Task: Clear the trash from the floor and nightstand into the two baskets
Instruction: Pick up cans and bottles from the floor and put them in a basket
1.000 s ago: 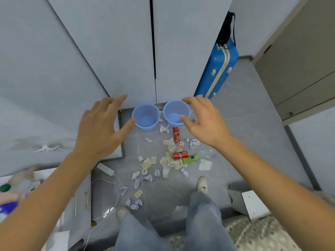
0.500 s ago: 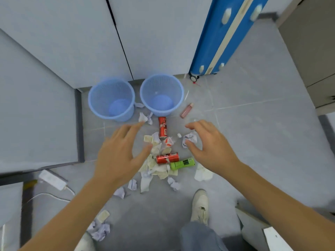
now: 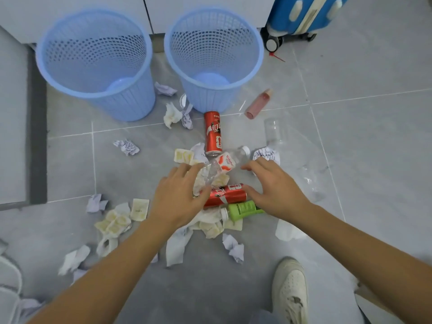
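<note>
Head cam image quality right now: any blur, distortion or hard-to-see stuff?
Head view: wide-angle bowing, so both baskets flare outward; centre sharp, with can print readable; edges soft, the paper wads at lower left smeared; lighting flat, shadows faint; the clear plastic cup and clear wrap nearly vanish against the grey floor.

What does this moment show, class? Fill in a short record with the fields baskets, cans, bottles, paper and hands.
baskets: two blue plastic mesh baskets, left and right, upright, nothing visible inside
cans: one red drink can below the right basket; another red can between the hands
bottles: green plastic bottle; pink bottle; clear crushed bottle
paper: crumpled paper ball, others scattered
hands: left hand and right hand reaching into the pile, gripping nothing visible
</note>
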Tool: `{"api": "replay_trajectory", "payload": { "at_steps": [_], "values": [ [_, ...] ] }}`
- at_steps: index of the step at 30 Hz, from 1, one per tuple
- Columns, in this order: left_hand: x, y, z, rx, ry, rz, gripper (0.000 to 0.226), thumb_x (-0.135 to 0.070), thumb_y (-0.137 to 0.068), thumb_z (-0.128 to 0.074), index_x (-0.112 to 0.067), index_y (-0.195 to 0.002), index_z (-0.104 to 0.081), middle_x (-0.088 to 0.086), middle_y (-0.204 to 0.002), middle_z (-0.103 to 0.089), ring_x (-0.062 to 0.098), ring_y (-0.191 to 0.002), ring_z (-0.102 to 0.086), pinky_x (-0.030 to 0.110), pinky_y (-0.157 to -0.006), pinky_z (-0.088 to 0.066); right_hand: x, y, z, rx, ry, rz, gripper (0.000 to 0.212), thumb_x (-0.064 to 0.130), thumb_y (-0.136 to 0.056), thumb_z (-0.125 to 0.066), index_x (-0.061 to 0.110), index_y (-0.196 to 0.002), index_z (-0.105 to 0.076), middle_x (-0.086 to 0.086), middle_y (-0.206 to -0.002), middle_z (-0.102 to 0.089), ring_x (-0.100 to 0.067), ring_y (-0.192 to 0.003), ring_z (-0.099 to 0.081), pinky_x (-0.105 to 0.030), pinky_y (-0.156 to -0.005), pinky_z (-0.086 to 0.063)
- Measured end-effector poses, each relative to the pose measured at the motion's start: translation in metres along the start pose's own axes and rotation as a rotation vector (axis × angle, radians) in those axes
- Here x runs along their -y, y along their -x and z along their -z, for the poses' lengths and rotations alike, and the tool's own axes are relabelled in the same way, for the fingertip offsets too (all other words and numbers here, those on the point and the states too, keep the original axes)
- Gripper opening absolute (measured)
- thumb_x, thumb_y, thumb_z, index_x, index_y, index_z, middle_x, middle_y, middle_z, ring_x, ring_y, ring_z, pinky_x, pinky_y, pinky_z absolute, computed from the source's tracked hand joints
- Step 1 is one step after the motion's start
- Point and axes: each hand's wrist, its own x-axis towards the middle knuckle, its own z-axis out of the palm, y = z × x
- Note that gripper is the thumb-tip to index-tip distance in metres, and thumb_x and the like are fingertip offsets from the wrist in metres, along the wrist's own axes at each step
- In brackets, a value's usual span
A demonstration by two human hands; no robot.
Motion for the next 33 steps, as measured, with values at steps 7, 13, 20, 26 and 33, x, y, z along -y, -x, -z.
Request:
{"api": "replay_trajectory", "payload": {
  "at_steps": [7, 13, 20, 26, 33],
  "values": [
    [-0.001, -0.016, -0.067, 0.048, -0.053, -0.148, 0.056, -0.055, -0.092, -0.046, -0.034, -0.143, -0.044, -0.007, -0.137, -0.055, 0.018, -0.122, -0.051, 0.041, -0.096, -0.052, -0.049, 0.012, -0.054, 0.140, 0.155, 0.004, 0.046, 0.046, -0.089, -0.064, 0.031, -0.131, -0.050, 0.010, -0.128, -0.053, -0.016, -0.116, -0.051, -0.029, -0.084, -0.046],
    [-0.003, -0.014, -0.110, 0.058, -0.114, -0.117, 0.053, -0.036, -0.094, -0.058, -0.033, -0.144, -0.044, -0.006, -0.143, -0.050, 0.022, -0.132, -0.044, 0.040, -0.103, -0.044, -0.066, 0.029, -0.094, 0.236, 0.289, -0.002, 0.050, 0.044, -0.083, -0.064, 0.032, -0.129, -0.046, 0.009, -0.126, -0.050, -0.017, -0.116, -0.048, -0.031, -0.089, -0.045],
    [-0.004, -0.021, -0.139, 0.107, -0.265, -0.081, 0.061, -0.022, -0.095, -0.057, -0.028, -0.150, -0.032, 0.000, -0.147, -0.044, 0.028, -0.137, -0.039, 0.044, -0.108, -0.035, -0.086, 0.037, -0.115, 0.287, 0.416, -0.031, 0.043, 0.024, -0.081, -0.060, 0.026, -0.123, -0.052, 0.003, -0.125, -0.053, -0.027, -0.120, -0.051, -0.038, -0.086, -0.040],
    [-0.004, -0.013, -0.145, 0.130, -0.288, 0.001, 0.062, -0.026, -0.092, -0.061, -0.021, -0.147, -0.032, 0.006, -0.147, -0.041, 0.031, -0.135, -0.039, 0.044, -0.107, -0.035, -0.092, 0.050, -0.109, 0.323, 0.434, -0.096, 0.044, 0.026, -0.081, -0.056, 0.032, -0.124, -0.047, 0.012, -0.129, -0.045, -0.019, -0.125, -0.044, -0.034, -0.087, -0.039],
    [0.013, 0.001, -0.093, 0.003, -0.036, 0.020, 0.060, -0.034, -0.082, -0.068, -0.028, -0.133, -0.038, -0.004, -0.134, -0.037, 0.020, -0.127, -0.040, 0.031, -0.102, -0.041, -0.071, 0.055, -0.066, -0.037, 0.106, -0.165, 0.046, 0.028, -0.067, -0.067, 0.040, -0.107, -0.049, 0.016, -0.100, -0.050, -0.013, -0.093, -0.053, -0.032, -0.066, -0.051]
  ]
}}
